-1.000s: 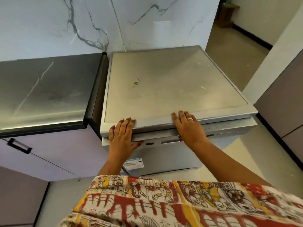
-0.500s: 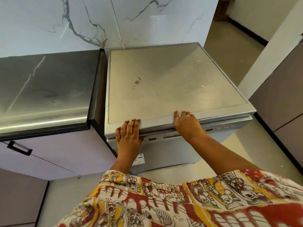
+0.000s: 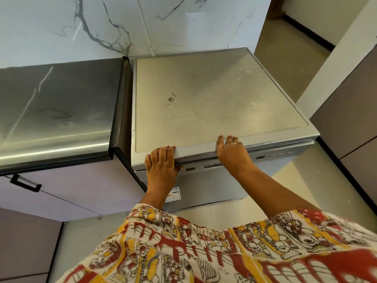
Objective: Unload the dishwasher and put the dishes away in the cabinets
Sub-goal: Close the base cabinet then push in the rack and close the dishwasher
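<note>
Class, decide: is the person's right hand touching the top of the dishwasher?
Touching. The head view shows the right hand lying over the front edge of the dishwasher, fingers flat on its top, no gap.

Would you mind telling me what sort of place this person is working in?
Most likely a home kitchen: a freestanding dishwasher stands beside a glossy countertop with a handled cabinet beneath it, all against a marble-patterned wall.
</note>
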A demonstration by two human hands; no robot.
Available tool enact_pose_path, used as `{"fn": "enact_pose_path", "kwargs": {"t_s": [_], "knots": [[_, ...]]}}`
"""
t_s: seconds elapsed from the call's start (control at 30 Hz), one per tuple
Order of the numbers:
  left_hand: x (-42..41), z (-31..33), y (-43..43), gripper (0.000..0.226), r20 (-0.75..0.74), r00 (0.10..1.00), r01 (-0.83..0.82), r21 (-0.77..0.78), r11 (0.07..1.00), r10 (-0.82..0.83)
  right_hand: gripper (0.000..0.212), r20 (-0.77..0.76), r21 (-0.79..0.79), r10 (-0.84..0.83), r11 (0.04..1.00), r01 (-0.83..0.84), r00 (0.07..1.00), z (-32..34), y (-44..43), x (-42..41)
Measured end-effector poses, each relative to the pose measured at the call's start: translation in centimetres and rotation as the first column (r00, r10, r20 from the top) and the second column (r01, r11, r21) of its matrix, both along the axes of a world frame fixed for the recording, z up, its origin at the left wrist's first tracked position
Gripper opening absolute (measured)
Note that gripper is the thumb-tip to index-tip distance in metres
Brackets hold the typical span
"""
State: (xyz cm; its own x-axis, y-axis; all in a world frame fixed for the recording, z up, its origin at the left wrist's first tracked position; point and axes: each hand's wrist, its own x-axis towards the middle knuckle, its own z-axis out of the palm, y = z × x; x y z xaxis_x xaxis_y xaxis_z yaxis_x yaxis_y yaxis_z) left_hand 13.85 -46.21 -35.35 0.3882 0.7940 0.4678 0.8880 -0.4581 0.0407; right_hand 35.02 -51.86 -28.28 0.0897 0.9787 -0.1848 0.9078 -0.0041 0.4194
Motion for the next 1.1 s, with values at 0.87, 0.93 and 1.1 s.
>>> {"fn": "enact_pose_path", "kwargs": {"t_s": [0.87, 0.93, 1.1], "knots": [[1.7, 4.0, -1.3, 0.050, -0.156, 0.986, -0.104, -0.284, 0.953, 0.061, 0.058, -0.103, -0.033, -0.201, 0.980, 0.198, 0.974, 0.0, 1.2, -1.2], [1.2, 4.9, -1.3, 0.053, -0.196, 0.980, -0.082, -0.310, 0.947, 0.021, 0.056, -0.180, -0.094, -0.281, 0.959, 0.268, 0.943, 1.0, 1.7, -1.3], [-0.5, 7.6, -1.1, 0.068, -0.252, 0.961, -0.026, -0.492, 0.870, -0.113, 0.048, -0.334, -0.197, -0.323, 0.943, 0.270, 0.885, 3.9, 1.6, -1.2]]}}
